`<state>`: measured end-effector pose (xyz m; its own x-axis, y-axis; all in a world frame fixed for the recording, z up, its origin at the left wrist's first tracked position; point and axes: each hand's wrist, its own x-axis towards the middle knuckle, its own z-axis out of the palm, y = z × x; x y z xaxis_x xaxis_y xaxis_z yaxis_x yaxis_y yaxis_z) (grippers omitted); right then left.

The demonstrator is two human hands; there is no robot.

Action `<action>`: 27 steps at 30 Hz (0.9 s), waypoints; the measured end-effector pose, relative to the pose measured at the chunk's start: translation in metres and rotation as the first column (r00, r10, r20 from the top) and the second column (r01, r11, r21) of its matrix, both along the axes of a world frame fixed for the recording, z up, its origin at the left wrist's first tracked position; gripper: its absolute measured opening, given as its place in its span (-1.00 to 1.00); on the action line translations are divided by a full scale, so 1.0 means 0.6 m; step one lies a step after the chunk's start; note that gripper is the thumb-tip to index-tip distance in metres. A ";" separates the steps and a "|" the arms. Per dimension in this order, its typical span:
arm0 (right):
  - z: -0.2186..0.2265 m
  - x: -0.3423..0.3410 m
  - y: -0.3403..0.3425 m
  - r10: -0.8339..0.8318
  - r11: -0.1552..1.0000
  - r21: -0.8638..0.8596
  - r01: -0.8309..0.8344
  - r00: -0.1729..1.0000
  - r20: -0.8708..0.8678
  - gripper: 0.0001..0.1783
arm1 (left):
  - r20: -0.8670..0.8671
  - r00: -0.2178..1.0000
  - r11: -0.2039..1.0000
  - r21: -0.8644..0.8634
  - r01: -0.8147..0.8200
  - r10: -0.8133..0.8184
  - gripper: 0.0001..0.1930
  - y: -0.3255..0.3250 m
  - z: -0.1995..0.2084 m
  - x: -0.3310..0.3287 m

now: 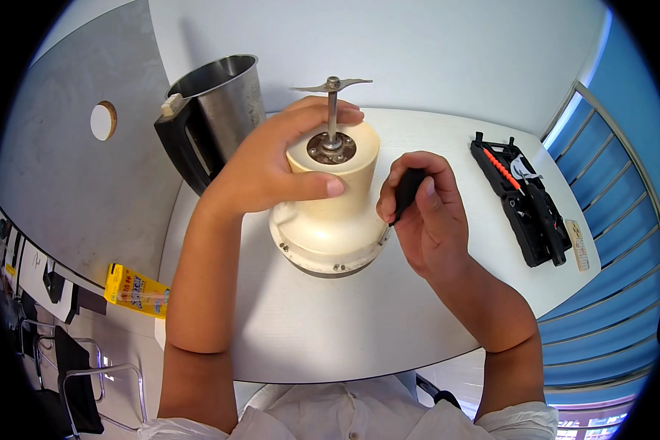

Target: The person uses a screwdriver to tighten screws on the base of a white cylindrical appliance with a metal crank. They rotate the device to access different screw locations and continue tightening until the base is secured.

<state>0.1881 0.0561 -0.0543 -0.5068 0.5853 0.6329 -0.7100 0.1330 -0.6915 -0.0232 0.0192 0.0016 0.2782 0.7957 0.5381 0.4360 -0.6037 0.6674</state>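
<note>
A cream blender motor head (330, 227) stands blade-up on the white table (403, 323), the left hand (268, 161) clasped around its neck. At its 3 o'clock, the right hand (434, 213) grips a black-handled screwdriver (408, 192), shaft at the lower rim. A steel jug (231, 103) stands toward 10 o'clock; an open black tool case (517, 213) lies farther toward 3.

a white table (374, 323) is holding a metal jug (231, 106), a cream machine (326, 220), a black tool case (519, 209) and a pale remote (577, 246).
</note>
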 end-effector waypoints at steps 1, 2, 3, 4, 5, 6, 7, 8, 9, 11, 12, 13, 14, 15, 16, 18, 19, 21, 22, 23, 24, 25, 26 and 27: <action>0.000 0.000 0.000 0.015 1.000 -0.006 -0.015 1.000 0.003 -0.69 | 0.009 1.000 1.000 -0.004 -0.001 0.001 -0.21 0.000 0.000 -0.001; 0.000 -0.001 -0.001 0.030 0.999 -0.011 -0.030 1.000 0.005 -0.68 | 0.007 1.000 1.000 -0.004 0.003 -0.003 -0.21 0.000 0.000 -0.002; 0.000 -0.001 -0.001 0.045 0.999 -0.017 -0.045 0.999 0.008 -0.67 | 0.006 1.000 1.000 -0.003 0.006 -0.006 -0.21 0.000 0.000 -0.003; -0.002 0.000 0.001 0.074 0.997 -0.019 -0.074 0.997 0.001 -0.67 | 0.004 1.000 1.000 -0.003 0.012 -0.012 -0.20 0.001 0.000 -0.003; -0.005 0.001 0.004 0.102 0.995 -0.021 -0.102 0.995 -0.005 -0.67 | -0.002 1.000 1.000 0.005 0.014 -0.014 -0.20 0.001 0.000 0.000; -0.008 0.002 0.007 0.130 0.991 -0.023 -0.130 0.992 -0.012 -0.67 | -0.009 1.000 1.000 0.013 0.017 -0.017 -0.20 0.000 0.001 0.003; -0.009 0.002 0.007 0.133 0.990 -0.046 -0.134 0.991 -0.022 -0.68 | -0.016 1.000 1.000 0.021 0.018 -0.018 -0.20 0.000 0.002 0.006; -0.011 0.002 0.007 0.136 0.988 -0.069 -0.138 0.990 -0.031 -0.68 | -0.024 0.999 0.999 0.029 0.026 -0.025 -0.20 0.001 0.002 0.008; -0.011 0.003 0.006 0.138 0.986 -0.091 -0.142 0.990 -0.041 -0.69 | -0.033 0.999 0.999 0.037 0.034 -0.033 -0.20 0.002 0.002 0.010; -0.015 0.000 0.004 0.115 0.987 -0.101 -0.121 0.991 -0.066 -0.73 | -0.033 0.999 0.999 0.042 0.026 -0.025 -0.21 0.001 0.000 0.012; -0.016 -0.002 0.003 0.103 0.988 -0.107 -0.111 0.991 -0.079 -0.74 | -0.024 1.000 0.999 0.042 0.016 -0.015 -0.21 -0.001 -0.001 0.014; -0.016 -0.002 0.001 0.083 0.991 -0.102 -0.091 0.993 -0.086 -0.73 | -0.011 1.000 0.999 0.042 0.013 -0.013 -0.21 0.000 -0.002 0.016; -0.016 -0.003 -0.003 0.062 0.993 -0.098 -0.072 0.994 -0.093 -0.72 | -0.022 1.000 0.998 0.056 0.016 -0.014 -0.21 0.002 -0.002 0.017; -0.015 -0.003 -0.004 0.043 0.994 -0.094 -0.052 0.994 -0.100 -0.70 | -0.032 0.999 0.997 0.069 0.017 -0.015 -0.21 0.004 -0.002 0.016; -0.015 -0.003 -0.005 0.024 0.995 -0.096 -0.032 0.996 -0.083 -0.69 | -0.043 0.999 0.996 0.082 0.017 -0.014 -0.22 0.004 -0.001 0.016; -0.014 -0.002 -0.004 -0.013 0.995 -0.098 0.008 0.999 -0.050 -0.66 | -0.052 0.998 0.996 0.085 0.026 -0.021 -0.22 0.003 0.000 0.017; -0.014 -0.003 -0.003 -0.022 0.997 -0.079 0.018 0.999 -0.043 -0.69 | -0.058 0.998 0.996 0.086 0.026 -0.021 -0.22 0.002 0.001 0.017; -0.012 -0.004 -0.003 -0.042 0.998 -0.041 0.040 0.999 -0.031 -0.73 | -0.057 0.998 0.996 0.085 0.010 -0.005 -0.22 -0.001 0.001 0.019; -0.011 -0.004 -0.003 -0.044 0.998 -0.048 0.043 0.999 -0.013 -0.75 | -0.057 0.998 0.996 0.084 0.005 -0.001 -0.22 -0.001 0.002 0.019; -0.011 -0.004 -0.004 -0.046 0.997 -0.055 0.046 0.999 0.005 -0.75 | -0.058 0.998 0.996 0.086 0.005 0.000 -0.22 -0.001 0.001 0.018; -0.010 -0.003 -0.005 -0.048 0.997 -0.062 0.050 0.999 0.022 -0.74 | -0.060 0.998 0.996 0.088 0.004 0.001 -0.22 0.000 0.001 0.017; -0.012 -0.002 -0.005 -0.036 0.997 -0.063 0.037 0.999 0.019 -0.72 | -0.063 0.998 0.996 0.090 0.005 0.001 -0.22 0.001 0.000 0.017; -0.014 -0.002 -0.004 -0.023 0.998 -0.063 0.024 1.000 0.015 -0.71 | -0.063 0.998 0.996 0.089 0.003 0.002 -0.22 0.001 0.000 0.018; -0.016 -0.001 -0.003 -0.010 0.998 -0.063 0.011 1.000 0.012 -0.68 | -0.064 0.998 0.996 0.088 0.001 0.004 -0.22 0.000 0.000 0.019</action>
<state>0.1873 0.0541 -0.0639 -0.5072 0.6294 0.5887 -0.7007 0.0965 -0.7069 -0.0120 0.0195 0.0016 0.3130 0.7465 0.5872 0.4769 -0.6582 0.5825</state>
